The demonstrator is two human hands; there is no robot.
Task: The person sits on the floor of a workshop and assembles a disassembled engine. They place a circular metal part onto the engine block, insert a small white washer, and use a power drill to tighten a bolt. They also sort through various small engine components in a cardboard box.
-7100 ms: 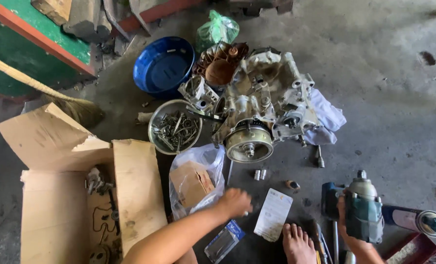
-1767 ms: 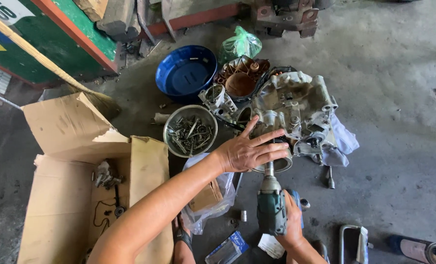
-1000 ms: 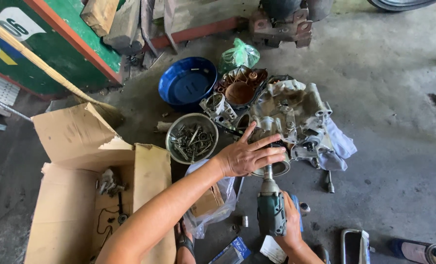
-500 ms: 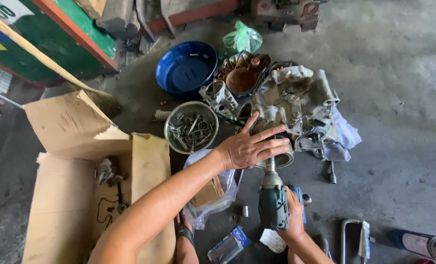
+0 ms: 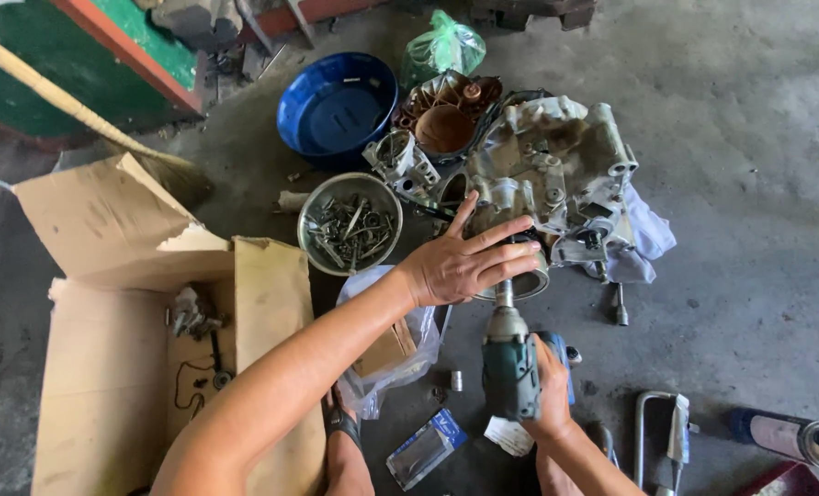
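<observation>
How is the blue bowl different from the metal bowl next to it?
The blue bowl is wider and holds nothing that shows; the metal bowl is smaller, grey, and full of bolts and small parts. The blue one lies farther from the left hand. Both are round and sit on the concrete floor.

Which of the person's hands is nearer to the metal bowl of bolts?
Left. The left hand lies flat on the engine's round cover, just right of the bowl of bolts. The right hand grips the green power tool, lower and farther away.
</observation>
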